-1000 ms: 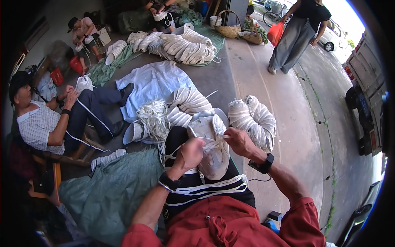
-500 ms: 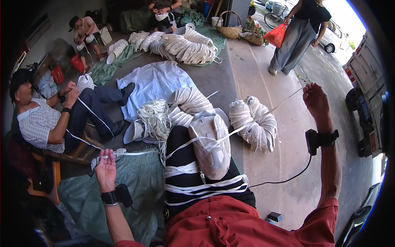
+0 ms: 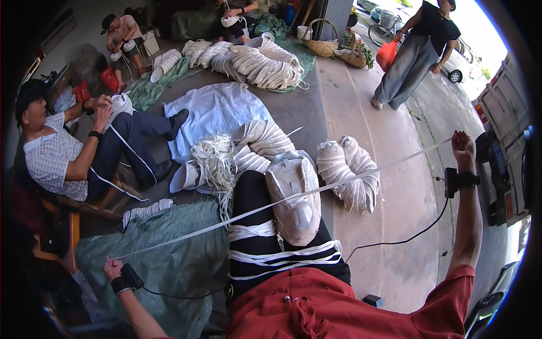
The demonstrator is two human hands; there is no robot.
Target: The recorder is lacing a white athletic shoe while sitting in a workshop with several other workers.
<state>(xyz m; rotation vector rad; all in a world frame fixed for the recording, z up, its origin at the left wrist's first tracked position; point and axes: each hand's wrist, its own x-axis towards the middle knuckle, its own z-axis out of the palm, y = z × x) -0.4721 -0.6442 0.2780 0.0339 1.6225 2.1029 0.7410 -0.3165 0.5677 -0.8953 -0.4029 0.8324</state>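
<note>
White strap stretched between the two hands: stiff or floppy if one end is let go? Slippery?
Likely floppy: the white strap runs straight only because the left hand and right hand pull it taut, and the loose strap pile lies in limp loops. Probably light. Flat woven look suggests moderate grip, though that is uncertain.

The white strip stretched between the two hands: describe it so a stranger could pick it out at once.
Start at the white shoe upper resting on the person's black-trousered leg. A flat white strip crosses it, running from the left hand low down to the right hand raised high. Unlike the coiled strip bundles on the floor, it is one taut, straight line.
</note>
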